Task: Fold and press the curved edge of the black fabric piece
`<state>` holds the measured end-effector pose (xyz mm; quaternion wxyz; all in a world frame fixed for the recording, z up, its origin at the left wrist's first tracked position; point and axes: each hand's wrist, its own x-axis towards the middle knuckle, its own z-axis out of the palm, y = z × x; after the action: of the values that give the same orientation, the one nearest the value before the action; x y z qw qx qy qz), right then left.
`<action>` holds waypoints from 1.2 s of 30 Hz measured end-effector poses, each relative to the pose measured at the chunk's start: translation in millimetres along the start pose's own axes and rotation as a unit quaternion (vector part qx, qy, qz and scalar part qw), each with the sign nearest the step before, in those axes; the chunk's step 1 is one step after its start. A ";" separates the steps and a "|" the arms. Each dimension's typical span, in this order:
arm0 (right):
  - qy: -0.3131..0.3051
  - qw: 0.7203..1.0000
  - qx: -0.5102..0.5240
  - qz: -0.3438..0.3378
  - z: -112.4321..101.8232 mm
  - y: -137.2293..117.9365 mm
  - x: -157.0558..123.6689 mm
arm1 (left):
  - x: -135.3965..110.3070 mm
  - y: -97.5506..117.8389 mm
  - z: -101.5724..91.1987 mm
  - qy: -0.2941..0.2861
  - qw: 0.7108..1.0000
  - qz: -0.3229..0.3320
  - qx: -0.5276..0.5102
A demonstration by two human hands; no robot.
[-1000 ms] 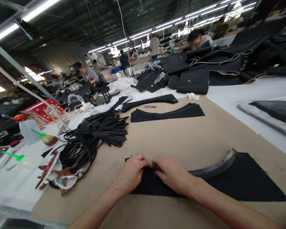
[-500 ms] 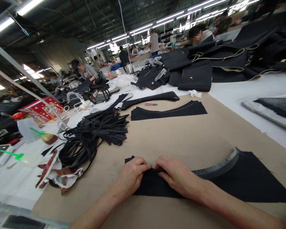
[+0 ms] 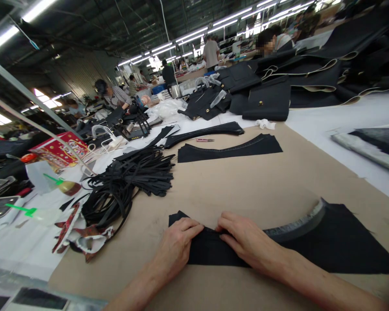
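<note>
A black curved fabric piece (image 3: 327, 246) lies on brown paper (image 3: 246, 185) in front of me, its upper edge folded over to show a grey strip. My left hand (image 3: 178, 246) and my right hand (image 3: 246, 242) rest side by side on its left end. Both press down on the folded edge with fingers bent, fingertips almost touching each other. A short corner of the fabric sticks out left of my left hand.
A tangled pile of black straps (image 3: 129, 185) lies to the left. Two more curved black pieces (image 3: 227, 149) and a small pink tool (image 3: 205, 140) sit farther back. Black bags (image 3: 266, 101) are stacked behind. A red box (image 3: 60, 149) and bottles stand left. Other people work at far tables.
Both hands have slid slightly toward me and right along the fabric edge; more of the fabric's left corner now shows beyond my left hand.
</note>
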<state>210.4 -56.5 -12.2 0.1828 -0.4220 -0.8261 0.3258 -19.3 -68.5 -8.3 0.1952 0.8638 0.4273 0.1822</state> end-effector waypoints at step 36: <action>-0.011 0.999 -0.031 -0.015 -1.2 8.1 -10.4 | -21.1 34.0 47.6 0.099 0.968 -0.032 0.230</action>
<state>221.8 -61.1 -17.2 0.1656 -0.4117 -0.8438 0.3018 14.3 -113.2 -35.5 -0.0462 0.8491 0.5020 0.1580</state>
